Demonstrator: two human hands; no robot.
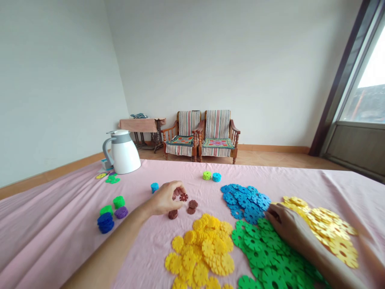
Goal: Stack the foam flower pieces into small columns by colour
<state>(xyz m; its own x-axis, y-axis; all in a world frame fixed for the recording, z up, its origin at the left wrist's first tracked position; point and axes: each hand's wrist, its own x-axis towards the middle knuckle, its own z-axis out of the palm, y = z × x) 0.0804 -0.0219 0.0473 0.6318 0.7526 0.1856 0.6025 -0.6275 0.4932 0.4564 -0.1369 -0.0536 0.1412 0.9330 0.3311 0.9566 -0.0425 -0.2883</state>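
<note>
My left hand [168, 197] pinches a dark brown notched plastic snowflake disc [183, 197] between thumb and fingers, held above the cloth. Just below and beside it lie a brown disc stack [173, 214] and more brown discs [192, 205]. My right hand [282, 220] rests at the edge of the green snowflake disc pile [261, 249], its fingertips next to the blue disc pile [245, 200]. Those fingers are loosely bent, with a gap to the thumb, and no disc shows in them. Larger golden-yellow discs [327, 224] lie beyond this hand.
Nearer the middle spreads a yellow disc pile [201, 249]. Small stacks stand around: dark blue [105, 222], purple [121, 212], green [118, 201], light blue [154, 187] and lime [206, 175]. A white jug [124, 154] stands at the back left of the pink tablecloth [144, 249].
</note>
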